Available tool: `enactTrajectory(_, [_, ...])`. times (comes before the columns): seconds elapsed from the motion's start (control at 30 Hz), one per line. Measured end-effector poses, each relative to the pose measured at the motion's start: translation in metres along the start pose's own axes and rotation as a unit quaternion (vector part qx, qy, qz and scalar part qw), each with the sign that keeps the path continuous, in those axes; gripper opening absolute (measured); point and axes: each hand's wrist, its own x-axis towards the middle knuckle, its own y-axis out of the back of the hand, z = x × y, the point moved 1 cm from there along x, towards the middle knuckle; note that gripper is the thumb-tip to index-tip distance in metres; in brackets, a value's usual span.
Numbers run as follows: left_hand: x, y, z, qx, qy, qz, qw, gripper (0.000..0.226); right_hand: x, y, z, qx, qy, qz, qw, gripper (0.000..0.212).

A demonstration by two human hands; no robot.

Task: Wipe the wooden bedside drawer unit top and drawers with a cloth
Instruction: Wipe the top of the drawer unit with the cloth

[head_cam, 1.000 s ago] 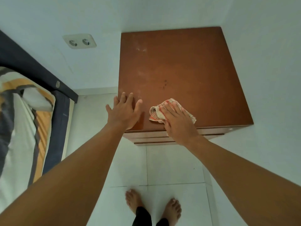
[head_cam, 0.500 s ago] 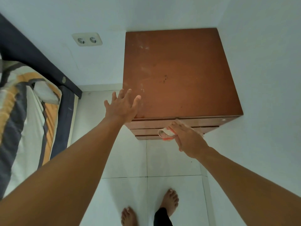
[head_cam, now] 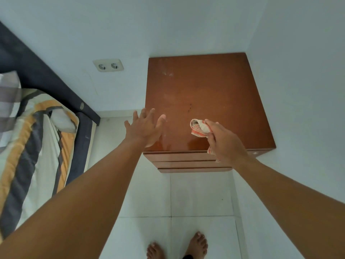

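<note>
The wooden bedside drawer unit (head_cam: 209,94) stands in the room's corner, its reddish-brown top facing me and drawer fronts (head_cam: 186,161) showing below the near edge. My right hand (head_cam: 225,141) grips a bunched red-and-white striped cloth (head_cam: 198,128) above the near part of the top. My left hand (head_cam: 144,127) is spread with fingers apart at the unit's near left corner, holding nothing. Faint pale smudges mark the far part of the top.
A bed (head_cam: 37,139) with a striped cover and dark frame lies to the left. A double wall socket (head_cam: 108,65) sits left of the unit. White walls close the corner behind and to the right. My bare feet (head_cam: 177,245) stand on white tiles.
My right hand has lifted the cloth from the drawer fronts back up over the top's near edge. The left hand stays by the near left corner. The view has tilted upward.
</note>
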Motion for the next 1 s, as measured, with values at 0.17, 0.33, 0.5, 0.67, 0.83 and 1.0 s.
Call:
enactTrajectory(0.17, [0.036, 0.029, 0.009, -0.004, -0.01, 0.017, 1.0, 0.075, 0.068, 0.015, -0.025, -0.007, 0.003, 0.006, 1.0, 0.049])
enactTrajectory(0.33, [0.089, 0.043, 0.007, -0.001, -0.018, 0.017, 1.0, 0.074, 0.146, 0.016, -0.043, -0.017, 0.021, -0.001, 1.0, 0.049])
enactTrajectory(0.5, [0.167, 0.046, 0.005, -0.015, -0.024, -0.008, 1.0, 0.072, 0.243, 0.005, -0.048, -0.014, 0.034, -0.013, 0.999, 0.05])
enactTrajectory(0.67, [0.255, 0.036, 0.0, -0.009, -0.042, -0.028, 0.999, 0.071, 0.342, -0.017, -0.046, 0.0, 0.037, -0.006, 0.999, 0.05])
enactTrajectory(0.83, [0.32, 0.022, -0.008, 0.008, -0.078, -0.057, 0.995, 0.073, 0.419, -0.042, -0.045, -0.003, 0.061, -0.007, 0.998, 0.048])
enactTrajectory(1.0, [0.327, 0.0, -0.022, 0.031, -0.127, -0.022, 0.991, 0.073, 0.45, -0.086, -0.026, -0.096, 0.111, -0.089, 0.985, 0.054])
